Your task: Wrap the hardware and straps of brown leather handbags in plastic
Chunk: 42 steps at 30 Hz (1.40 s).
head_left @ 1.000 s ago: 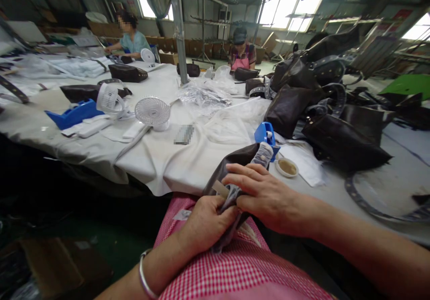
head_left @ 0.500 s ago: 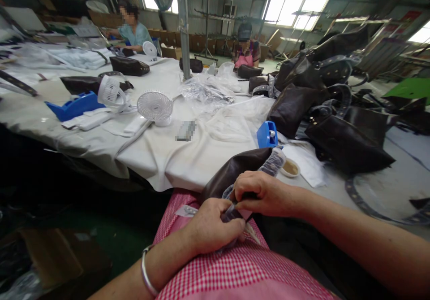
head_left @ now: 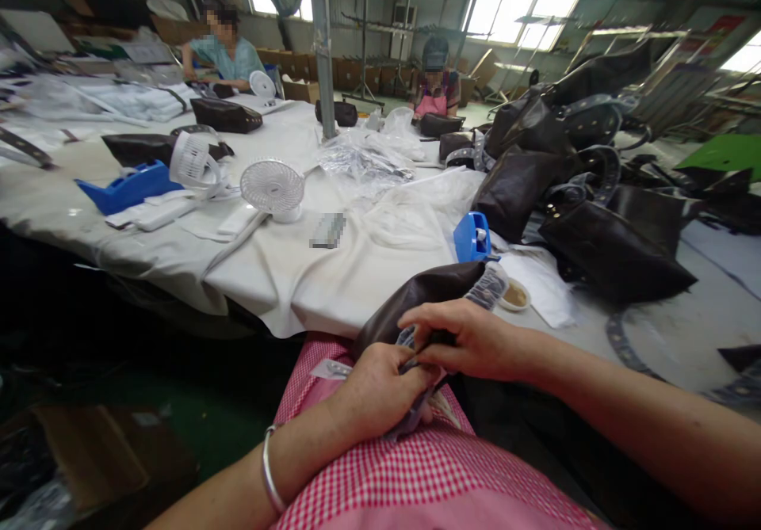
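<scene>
A dark brown leather bag [head_left: 416, 296] lies over the table's front edge and onto my lap. Its studded strap [head_left: 488, 286] runs down between my hands. My left hand [head_left: 380, 391], with a silver bangle on the wrist, is closed round the strap's lower end above the red checked apron [head_left: 416, 474]. My right hand [head_left: 460, 340] pinches the same strap just above it, fingers curled.
On the white-covered table [head_left: 297, 276] stand two small white fans [head_left: 272, 188], blue tape dispensers [head_left: 472, 237], a small dish of paste [head_left: 514, 295] and a heap of brown bags [head_left: 594, 221] at the right. Two people work at the far end. A cardboard box [head_left: 89, 459] sits on the floor.
My right hand, stretched flat over the strap a second ago, has curled into a pinch on it. The left hand has kept its hold. The view has shifted slightly.
</scene>
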Motion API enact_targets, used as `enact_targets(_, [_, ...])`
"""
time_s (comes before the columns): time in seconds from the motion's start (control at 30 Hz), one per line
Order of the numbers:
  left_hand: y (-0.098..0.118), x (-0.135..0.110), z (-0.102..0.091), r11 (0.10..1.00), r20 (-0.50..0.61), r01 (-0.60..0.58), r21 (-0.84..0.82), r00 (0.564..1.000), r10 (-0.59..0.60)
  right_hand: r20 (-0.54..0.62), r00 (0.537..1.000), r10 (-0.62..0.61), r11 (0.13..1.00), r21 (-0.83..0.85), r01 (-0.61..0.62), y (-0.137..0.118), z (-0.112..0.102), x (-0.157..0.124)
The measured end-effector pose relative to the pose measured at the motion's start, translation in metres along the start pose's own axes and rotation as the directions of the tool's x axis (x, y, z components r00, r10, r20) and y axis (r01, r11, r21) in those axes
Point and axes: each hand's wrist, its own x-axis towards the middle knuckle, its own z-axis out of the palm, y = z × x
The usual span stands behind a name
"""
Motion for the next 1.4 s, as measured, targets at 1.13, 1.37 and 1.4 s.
enact_targets(1.13, [0.002,0.002,-0.001,0.994,-0.065,-0.092,0.062,0.993,0.096,0.041,0.919,-0.392,0.814,-0.451,0.367,-0.009,0.002,-0.016])
enact_targets(1.37, [-0.005,0.003,-0.001,0.999,-0.067,-0.046,0.021,0.997,0.047,0.079,0.917,-0.39,0.76,-0.534,0.369,-0.004,0.005,-0.028])
enact_targets(1.4, [-0.005,0.003,-0.001,0.999,-0.059,-0.039,0.014,0.997,0.04,0.095,0.919,-0.381,0.74,-0.564,0.366,-0.002,0.004,-0.031])
